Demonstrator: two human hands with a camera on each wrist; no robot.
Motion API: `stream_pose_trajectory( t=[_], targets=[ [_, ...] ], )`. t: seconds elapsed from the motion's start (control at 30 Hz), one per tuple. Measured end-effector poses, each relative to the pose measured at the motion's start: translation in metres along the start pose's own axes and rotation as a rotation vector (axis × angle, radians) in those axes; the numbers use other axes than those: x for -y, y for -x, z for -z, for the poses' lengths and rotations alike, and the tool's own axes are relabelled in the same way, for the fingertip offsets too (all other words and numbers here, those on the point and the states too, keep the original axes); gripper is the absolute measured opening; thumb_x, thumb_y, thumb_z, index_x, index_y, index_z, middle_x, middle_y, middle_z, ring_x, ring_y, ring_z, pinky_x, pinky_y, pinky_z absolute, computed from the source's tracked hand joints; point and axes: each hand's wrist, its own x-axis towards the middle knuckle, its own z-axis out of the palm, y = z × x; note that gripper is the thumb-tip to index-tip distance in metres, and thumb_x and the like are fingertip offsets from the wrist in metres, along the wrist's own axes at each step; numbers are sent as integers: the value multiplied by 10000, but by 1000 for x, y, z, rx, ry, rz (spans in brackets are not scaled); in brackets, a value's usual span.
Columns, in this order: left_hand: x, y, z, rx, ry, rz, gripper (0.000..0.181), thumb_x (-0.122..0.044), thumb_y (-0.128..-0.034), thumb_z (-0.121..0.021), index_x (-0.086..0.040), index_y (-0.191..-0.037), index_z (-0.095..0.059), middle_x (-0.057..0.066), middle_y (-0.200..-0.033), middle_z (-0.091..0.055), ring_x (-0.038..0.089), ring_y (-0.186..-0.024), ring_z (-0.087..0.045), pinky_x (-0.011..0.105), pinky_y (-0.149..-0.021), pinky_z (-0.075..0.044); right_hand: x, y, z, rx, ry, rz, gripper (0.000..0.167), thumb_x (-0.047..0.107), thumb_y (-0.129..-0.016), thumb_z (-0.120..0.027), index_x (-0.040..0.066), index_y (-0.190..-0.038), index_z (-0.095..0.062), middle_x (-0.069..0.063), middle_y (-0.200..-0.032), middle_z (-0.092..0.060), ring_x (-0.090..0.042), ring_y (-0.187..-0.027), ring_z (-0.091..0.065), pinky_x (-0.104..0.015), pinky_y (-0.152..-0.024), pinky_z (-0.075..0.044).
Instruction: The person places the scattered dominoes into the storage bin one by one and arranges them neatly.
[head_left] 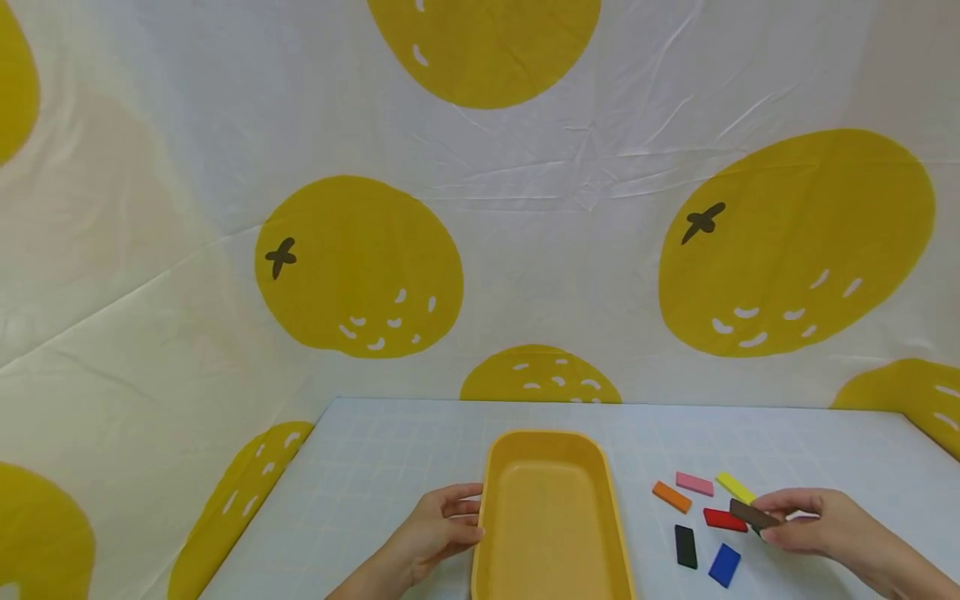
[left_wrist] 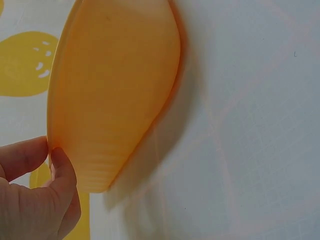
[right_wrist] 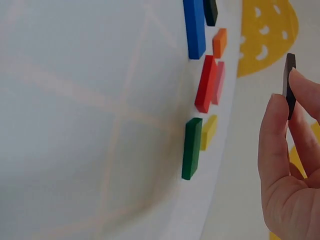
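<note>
A yellow rectangular tray (head_left: pixel 555 533) lies on the table, and my left hand (head_left: pixel 438 533) holds its left rim. In the left wrist view, the thumb and a finger of that hand (left_wrist: pixel 40 185) pinch the edge of the tray (left_wrist: pixel 115 90). My right hand (head_left: pixel 817 521) pinches a dark brown flat block (head_left: pixel 750 514) between thumb and fingers, raised above the table. Around it lie a red block (head_left: pixel 725 520), a yellow block (head_left: pixel 736 487) and a blue block (head_left: pixel 724 566). The right wrist view shows a green block (right_wrist: pixel 191 150) below the hand.
Between the tray and my right hand lie an orange block (head_left: pixel 671 497), a pink block (head_left: pixel 694 483) and a black block (head_left: pixel 686 547). A white cloth with large yellow fruit prints (head_left: pixel 360 267) hangs behind the pale gridded table (head_left: pixel 390 450) and along its left side.
</note>
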Motion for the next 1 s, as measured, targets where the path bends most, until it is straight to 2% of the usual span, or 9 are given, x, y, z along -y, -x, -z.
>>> stream_pose_trajectory(
  t=[0.2, 0.43, 0.77, 1.0],
  targets=[
    [0, 0, 1, -4, -1, 1, 561, 145, -761, -654, 85, -1288, -471, 115, -1018, -583, 152, -818, -577, 310, -747, -538, 10, -1, 3, 64, 20, 85, 433, 221, -824, -708, -57, -1137, -601, -50, -962, -591, -198, -838, -548, -375, -749, -523],
    [1, -1, 0, -1, -2, -3, 566, 144, -760, -656, 84, -1290, -468, 115, -1027, -586, 155, -825, -577, 314, -747, -539, 23, 0, 2, 102, 6, 136, 429, 207, -845, -681, -69, -1159, -584, -56, -960, -590, -213, -838, -571, -366, -740, -522],
    [0, 1, -1, 3, 5, -13, 563, 143, -763, -652, 101, -1288, -453, 120, -1029, -588, 165, -830, -592, 308, -735, -539, 41, -2, -6, 79, 21, 133, 383, 160, -835, -683, -41, -1149, -598, -73, -998, -565, -207, -852, -565, -402, -761, -520],
    [1, 0, -1, 10, 7, -12, 563, 136, -768, -652, 101, -1292, -450, 121, -1031, -584, 166, -832, -596, 309, -735, -539, 51, -4, -11, 56, 36, 132, 399, 188, -814, -710, -15, -1142, -610, -81, -1008, -564, -191, -846, -549, -394, -750, -513]
  ],
)
